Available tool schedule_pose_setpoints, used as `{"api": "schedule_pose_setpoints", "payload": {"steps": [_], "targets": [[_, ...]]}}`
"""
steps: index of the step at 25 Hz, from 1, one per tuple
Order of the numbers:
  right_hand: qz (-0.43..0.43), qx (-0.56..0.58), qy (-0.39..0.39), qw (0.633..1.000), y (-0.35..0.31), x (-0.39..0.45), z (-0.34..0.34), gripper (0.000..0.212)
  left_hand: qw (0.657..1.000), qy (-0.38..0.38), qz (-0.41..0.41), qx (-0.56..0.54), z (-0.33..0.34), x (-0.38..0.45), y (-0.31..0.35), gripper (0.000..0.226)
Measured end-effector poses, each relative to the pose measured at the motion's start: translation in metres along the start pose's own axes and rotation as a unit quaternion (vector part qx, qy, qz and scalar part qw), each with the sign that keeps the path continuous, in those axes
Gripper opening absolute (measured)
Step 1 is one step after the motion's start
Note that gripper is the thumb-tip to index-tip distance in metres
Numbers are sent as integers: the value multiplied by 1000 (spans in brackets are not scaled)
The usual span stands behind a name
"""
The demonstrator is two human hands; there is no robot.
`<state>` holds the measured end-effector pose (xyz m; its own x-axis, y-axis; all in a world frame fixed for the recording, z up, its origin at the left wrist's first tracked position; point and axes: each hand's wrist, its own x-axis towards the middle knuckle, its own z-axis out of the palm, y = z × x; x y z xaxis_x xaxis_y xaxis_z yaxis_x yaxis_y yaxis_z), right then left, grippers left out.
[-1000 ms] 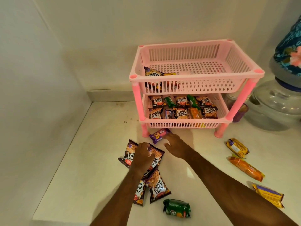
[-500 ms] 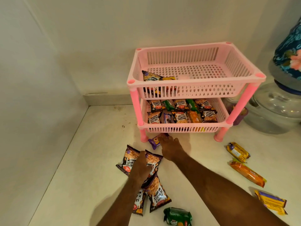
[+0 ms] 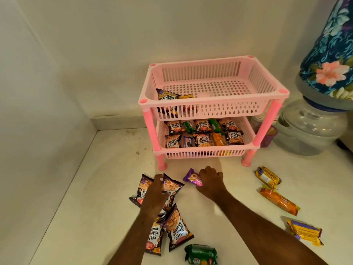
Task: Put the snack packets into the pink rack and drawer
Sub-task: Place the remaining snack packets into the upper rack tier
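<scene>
The two-tier pink rack (image 3: 210,107) stands against the back wall. Its lower tier holds several snack packets, and its upper tier holds a salted peanuts packet (image 3: 166,96) at the front left. On the white counter in front, my left hand (image 3: 155,192) lies over a pile of salted peanuts packets (image 3: 176,226), its fingers and thumb curled on the top one (image 3: 172,186). Just to the right, my right hand (image 3: 210,178) grips a purple biscuit packet (image 3: 192,177), whose right end is hidden under the fingers.
A green biscuit packet (image 3: 200,254) lies near the front edge. A yellow packet (image 3: 267,177), an orange packet (image 3: 278,201) and a yellow-purple packet (image 3: 303,231) lie at the right. A glass jar (image 3: 309,129) under a floral cover (image 3: 332,54) stands beside the rack. Walls close the left and back.
My right hand closed over the purple biscuit packet and drew it back from the rack's foot. My left hand stayed on the peanuts pile.
</scene>
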<state>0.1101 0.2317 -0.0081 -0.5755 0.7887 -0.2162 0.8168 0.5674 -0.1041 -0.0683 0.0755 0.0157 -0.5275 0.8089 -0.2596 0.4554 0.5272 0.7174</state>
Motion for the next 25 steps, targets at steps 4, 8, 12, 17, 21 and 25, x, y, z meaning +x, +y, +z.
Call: {"api": "schedule_pose_setpoints", "payload": {"steps": [4, 8, 12, 17, 21, 25], "targets": [[20, 138, 35, 990, 21, -19, -5, 49, 997, 34, 40, -49, -10, -9, 23, 61], [2, 226, 132, 965, 29, -40, -34, 49, 989, 82, 53, -112, -22, -18, 56, 60], [-39, 277, 227, 933, 34, -64, -83, 57, 977, 110, 99, -155, -40, -32, 105, 65], [-69, 314, 318, 892, 47, -89, -154, 54, 960, 125, 178, -176, -71, -53, 174, 67], [-72, 327, 370, 867, 64, -97, -205, 52, 947, 107, 228, -200, -96, -49, 229, 57], [-38, 326, 366, 871, 81, -93, -246, 51, 947, 120, 250, -165, -120, -13, 286, 47]]}}
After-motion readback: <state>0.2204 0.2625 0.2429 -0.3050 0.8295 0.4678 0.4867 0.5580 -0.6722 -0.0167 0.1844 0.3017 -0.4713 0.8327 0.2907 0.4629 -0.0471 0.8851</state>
